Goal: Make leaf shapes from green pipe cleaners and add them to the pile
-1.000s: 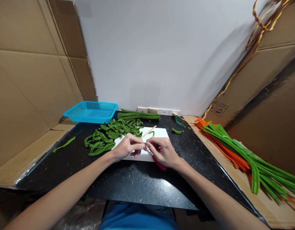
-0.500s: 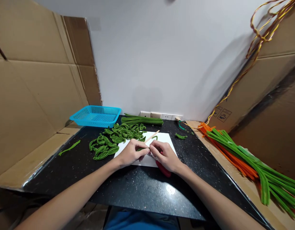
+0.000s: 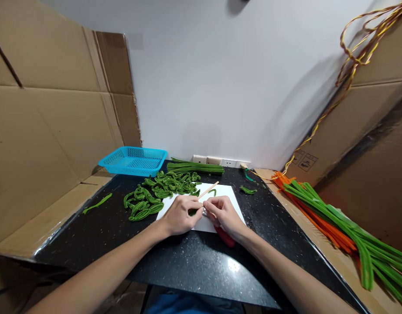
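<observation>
Over a white sheet (image 3: 206, 225), my left hand (image 3: 183, 214) is closed with a bit of green pipe cleaner (image 3: 192, 212) showing between thumb and fingers. My right hand (image 3: 224, 214) pinches at the same spot, its fingertips meeting those of my left; the piece's end is mostly hidden there. A thin wooden stick (image 3: 209, 190) slants up from behind the left fingers. Under my right hand a tool's red handle (image 3: 225, 237) sticks out. A short curved green piece (image 3: 213, 192) lies on the sheet beyond. Left of it is a pile of looped green pipe-cleaner shapes (image 3: 148, 196).
A blue basket (image 3: 135, 163) stands at the back left, beside a bundle of green pipe cleaners (image 3: 196, 168). Single green pieces lie at left (image 3: 98, 203) and right (image 3: 248, 190). Orange (image 3: 328, 226) and bright green stems (image 3: 335, 220) line the right edge. Cardboard walls (image 3: 57, 122) flank the black table.
The view has shifted slightly, so everything sits a little lower and to the right. My hands stay together, with the fingers adjusting slightly around the small piece.
</observation>
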### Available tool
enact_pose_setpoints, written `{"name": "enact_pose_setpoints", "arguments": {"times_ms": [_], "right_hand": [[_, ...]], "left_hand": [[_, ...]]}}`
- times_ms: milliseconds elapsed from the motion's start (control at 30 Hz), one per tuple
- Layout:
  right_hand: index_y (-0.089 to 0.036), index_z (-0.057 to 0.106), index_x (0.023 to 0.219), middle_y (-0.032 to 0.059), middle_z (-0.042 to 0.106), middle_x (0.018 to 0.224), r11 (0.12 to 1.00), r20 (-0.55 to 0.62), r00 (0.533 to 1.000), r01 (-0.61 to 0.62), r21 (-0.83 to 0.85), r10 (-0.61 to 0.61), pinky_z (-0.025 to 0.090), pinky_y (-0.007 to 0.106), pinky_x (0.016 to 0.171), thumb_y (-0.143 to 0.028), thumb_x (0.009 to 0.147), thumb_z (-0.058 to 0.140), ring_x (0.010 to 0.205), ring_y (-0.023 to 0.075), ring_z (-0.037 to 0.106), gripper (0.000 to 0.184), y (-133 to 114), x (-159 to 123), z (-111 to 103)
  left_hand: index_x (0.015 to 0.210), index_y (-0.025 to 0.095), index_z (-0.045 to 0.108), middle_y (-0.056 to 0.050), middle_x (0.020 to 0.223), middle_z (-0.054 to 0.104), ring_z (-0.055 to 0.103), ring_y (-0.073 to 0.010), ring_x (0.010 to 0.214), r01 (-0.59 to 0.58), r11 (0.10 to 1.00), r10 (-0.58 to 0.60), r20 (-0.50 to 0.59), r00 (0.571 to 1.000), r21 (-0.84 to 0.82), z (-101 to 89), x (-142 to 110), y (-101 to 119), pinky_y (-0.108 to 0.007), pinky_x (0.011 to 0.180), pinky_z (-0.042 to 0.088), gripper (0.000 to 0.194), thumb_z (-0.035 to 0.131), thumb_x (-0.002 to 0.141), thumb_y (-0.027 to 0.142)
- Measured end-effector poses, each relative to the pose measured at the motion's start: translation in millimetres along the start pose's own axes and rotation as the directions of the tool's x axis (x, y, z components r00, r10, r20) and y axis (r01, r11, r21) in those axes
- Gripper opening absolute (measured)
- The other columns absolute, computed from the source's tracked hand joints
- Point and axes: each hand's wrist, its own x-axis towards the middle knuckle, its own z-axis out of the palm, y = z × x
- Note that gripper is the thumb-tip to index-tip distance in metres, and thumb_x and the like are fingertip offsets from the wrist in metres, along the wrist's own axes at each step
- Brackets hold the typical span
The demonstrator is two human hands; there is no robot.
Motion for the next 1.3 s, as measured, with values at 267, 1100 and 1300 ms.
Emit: {"name": "enact_pose_setpoints", "arguments": {"times_ms": [267,1100,1300], "right_hand": [[-0.019,0.051,0.06,-0.0081,0.041,0.044,0.981,-0.043,0.991,-0.118,0.152,0.126,0.02,0.02,0.035,-0.06,0.076,0.078,0.036,0.0044,0.025,0.052,0,1,6],[-0.019,0.049,0.061,-0.0052,0.042,0.054,0.977,0.079,0.986,0.158,-0.143,-0.148,0.026,0.025,0.05,-0.064,0.089,0.065,0.051,0.0093,0.033,0.055,-11,3,-15],[-0.02,0.048,0.059,-0.0067,0.041,0.046,0.997,0.004,0.998,0.07,-0.01,-0.07,0.022,0.023,0.04,-0.065,0.08,0.074,0.04,0.0068,0.03,0.056,-4,3,-7]], "left_hand": [[0.079,0.015,0.067,-0.007,0.075,0.062,0.056,-0.0191,0.064,-0.234,0.891,0.194,0.139,0.971,0.39,5.6,-3,-7,-0.03,0.059,0.038,0.022,0.051,0.094,0.015],[0.096,0.015,0.078,-0.005,0.093,0.077,0.066,-0.0192,0.087,0.206,0.891,-0.2,0.056,0.978,-0.406,8.2,3,2,-0.026,0.082,0.046,0.03,0.055,0.101,0.033],[0.082,0.014,0.076,-0.004,0.08,0.073,0.061,-0.0155,0.074,0.169,0.912,-0.171,0.029,0.985,-0.373,6.1,1,2,-0.025,0.072,0.042,0.03,0.055,0.099,0.027]]}}
